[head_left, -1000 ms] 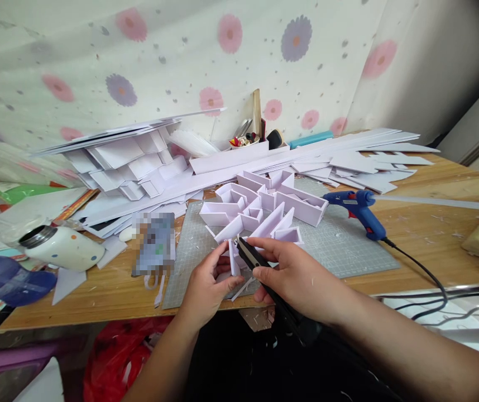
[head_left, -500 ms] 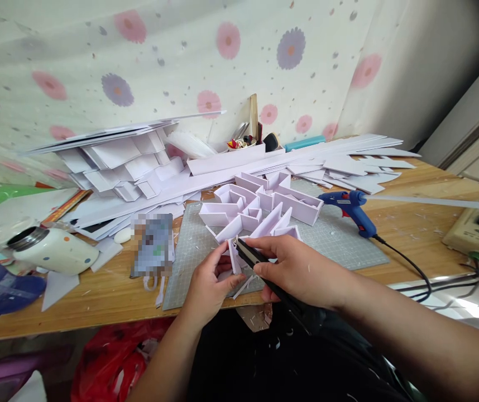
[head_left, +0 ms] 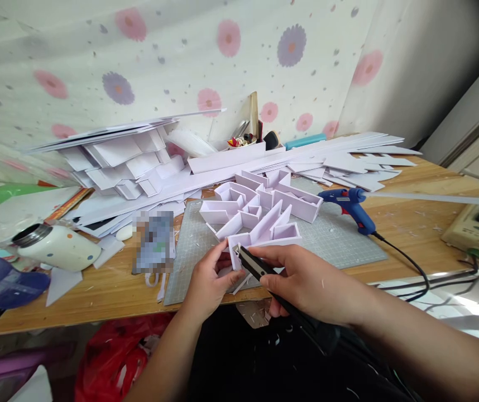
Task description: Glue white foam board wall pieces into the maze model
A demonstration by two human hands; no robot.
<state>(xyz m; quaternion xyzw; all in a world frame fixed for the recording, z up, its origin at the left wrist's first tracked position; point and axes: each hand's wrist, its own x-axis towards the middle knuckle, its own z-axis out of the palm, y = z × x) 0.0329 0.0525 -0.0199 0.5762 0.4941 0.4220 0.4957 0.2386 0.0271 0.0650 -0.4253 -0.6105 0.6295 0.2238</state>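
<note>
**Light board, easily creased**

Between the hands, a white panel [head_left: 234, 258] stands at the near side of the partitioned white structure [head_left: 266, 223]. The left hand [head_left: 208, 285] pinches its edge; the right hand [head_left: 302, 279] wraps a black cutter [head_left: 251, 262], tip at or near the panel. The board looks light and stiff but dentable, best held lightly by its edges, clear of the tip.
</note>
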